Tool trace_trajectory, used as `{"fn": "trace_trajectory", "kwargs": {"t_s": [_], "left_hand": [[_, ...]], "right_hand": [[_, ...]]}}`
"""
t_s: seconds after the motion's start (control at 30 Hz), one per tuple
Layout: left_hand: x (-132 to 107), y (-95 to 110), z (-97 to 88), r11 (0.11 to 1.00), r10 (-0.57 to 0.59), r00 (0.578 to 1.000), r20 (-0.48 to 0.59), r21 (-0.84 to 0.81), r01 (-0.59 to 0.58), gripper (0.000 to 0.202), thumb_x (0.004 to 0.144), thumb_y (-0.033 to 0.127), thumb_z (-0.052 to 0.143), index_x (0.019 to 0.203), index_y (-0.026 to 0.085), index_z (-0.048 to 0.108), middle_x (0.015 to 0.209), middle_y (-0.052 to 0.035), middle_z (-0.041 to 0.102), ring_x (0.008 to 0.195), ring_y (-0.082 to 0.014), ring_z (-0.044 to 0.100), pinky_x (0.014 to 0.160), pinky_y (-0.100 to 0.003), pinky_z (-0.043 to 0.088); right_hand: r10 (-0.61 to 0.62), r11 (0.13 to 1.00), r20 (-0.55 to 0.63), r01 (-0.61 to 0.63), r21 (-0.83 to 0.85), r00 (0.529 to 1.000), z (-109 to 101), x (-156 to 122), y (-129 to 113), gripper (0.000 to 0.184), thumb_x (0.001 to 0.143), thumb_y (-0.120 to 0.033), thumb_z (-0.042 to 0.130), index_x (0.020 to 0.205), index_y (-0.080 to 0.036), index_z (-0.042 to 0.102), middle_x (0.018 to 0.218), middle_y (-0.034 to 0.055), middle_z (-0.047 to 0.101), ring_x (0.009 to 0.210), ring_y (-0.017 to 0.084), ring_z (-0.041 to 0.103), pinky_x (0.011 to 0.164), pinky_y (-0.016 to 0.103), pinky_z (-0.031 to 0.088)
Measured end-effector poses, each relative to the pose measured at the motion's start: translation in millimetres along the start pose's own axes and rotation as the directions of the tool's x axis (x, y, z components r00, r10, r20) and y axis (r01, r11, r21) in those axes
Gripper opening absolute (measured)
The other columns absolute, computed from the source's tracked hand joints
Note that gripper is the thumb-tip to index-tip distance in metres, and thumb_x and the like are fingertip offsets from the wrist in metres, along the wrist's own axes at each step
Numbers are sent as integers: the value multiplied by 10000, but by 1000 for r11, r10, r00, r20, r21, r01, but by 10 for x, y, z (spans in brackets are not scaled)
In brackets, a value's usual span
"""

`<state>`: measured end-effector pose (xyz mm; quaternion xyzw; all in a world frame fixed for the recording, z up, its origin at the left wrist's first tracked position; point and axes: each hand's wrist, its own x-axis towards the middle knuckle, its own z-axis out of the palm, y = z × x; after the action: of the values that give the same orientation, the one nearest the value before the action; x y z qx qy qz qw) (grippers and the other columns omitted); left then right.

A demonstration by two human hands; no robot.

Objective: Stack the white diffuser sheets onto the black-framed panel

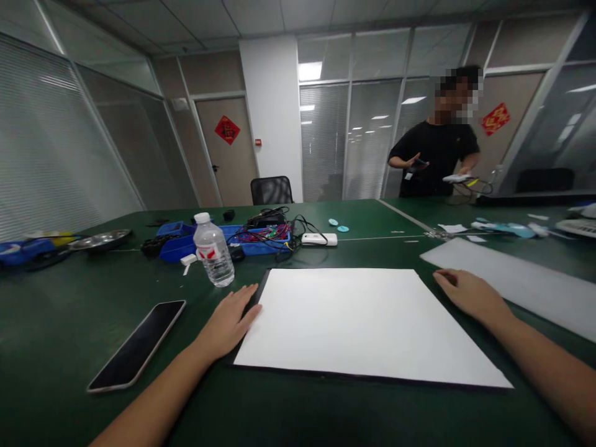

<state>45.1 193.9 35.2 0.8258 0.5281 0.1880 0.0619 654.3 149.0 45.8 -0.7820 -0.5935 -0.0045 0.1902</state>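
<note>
Paper: laid flat on a dark board, between the two hands.
Left hand: flattened and opened, thumb rested over the paper's edge; nothing is gripped.
Right hand: loosely curled just beside the paper's right edge; whether anything is held inside cannot be told.
Edges: slipping is probably best avoided by light, even pressure at both sides.
Bottle: stood upright beyond the left hand.
Phone: laid left of it.

Wearer's hands: two; bottle: one; red diamonds: two (plus one co-worker).
</note>
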Motion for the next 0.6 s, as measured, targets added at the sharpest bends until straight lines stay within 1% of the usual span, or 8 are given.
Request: {"fn": "trace_trajectory", "kwargs": {"t_s": [0.03,0.1,0.23,0.3,0.37,0.47,0.53,0.6], "left_hand": [[-27,-1,22,1000,6,1000,16,5,-6,712,1059,593,338,1602,142,437,1651,-159,455,1549,-308,400,1279,-557,268],[-63,-1,59,999,24,999,35,31,-26,740,1044,623,376,1606,145,435,1659,-168,429,1559,-322,376,1278,-572,265],[-84,34,75,995,92,996,21,34,-92,704,1029,613,433,1586,184,479,1637,-154,466,1543,-326,403,1262,-562,304],[-64,73,39,996,89,996,19,-15,-89,679,1026,604,439,1555,186,524,1610,-141,514,1510,-319,461,1248,-534,344],[-3,113,-11,997,21,1000,-17,-74,-22,638,1032,584,427,1489,171,593,1540,-144,599,1426,-316,561,1201,-498,416],[173,151,-60,997,-20,997,-79,-79,14,493,1005,516,494,1258,165,730,1267,-130,753,1184,-296,687,1078,-441,498],[304,160,-56,999,-32,995,-98,-42,28,369,932,439,605,1125,167,762,1093,-112,765,1044,-277,696,979,-407,522],[394,157,-30,996,-86,984,-157,-31,82,304,878,356,648,1073,158,772,978,-98,745,953,-261,688,904,-384,527]], "right_hand": [[13,1000,6,-13,-6,1000,18,-20,2,658,1023,-602,381,1233,-113,769,1104,214,747,965,361,703,818,475,511],[-7,1000,41,8,-7,999,56,-72,-80,628,1020,-603,383,1217,-162,785,1139,170,756,1001,343,706,840,453,513],[-146,989,135,146,16,980,80,-145,-304,613,1026,-585,364,1228,-188,785,1179,135,754,1041,310,698,884,417,500],[-149,988,89,151,-16,985,27,-143,-293,608,1022,-589,368,1220,-198,790,1151,138,758,1001,303,696,860,410,493],[-99,993,-32,97,-69,995,-51,-115,-159,616,1018,-568,370,1254,-167,774,1188,181,735,1054,328,672,901,433,474],[35,991,-193,-59,-121,981,-103,-38,182,704,999,-553,383,1418,-57,657,1402,309,585,1276,436,543,982,529,409],[176,969,-205,-206,-137,963,-46,29,412,808,974,-640,401,1511,-60,571,1502,343,480,1344,479,481,933,562,405],[244,949,-202,-276,-154,949,71,105,605,863,947,-724,406,1528,-107,566,1520,347,461,1335,491,494,879,583,402]]}}
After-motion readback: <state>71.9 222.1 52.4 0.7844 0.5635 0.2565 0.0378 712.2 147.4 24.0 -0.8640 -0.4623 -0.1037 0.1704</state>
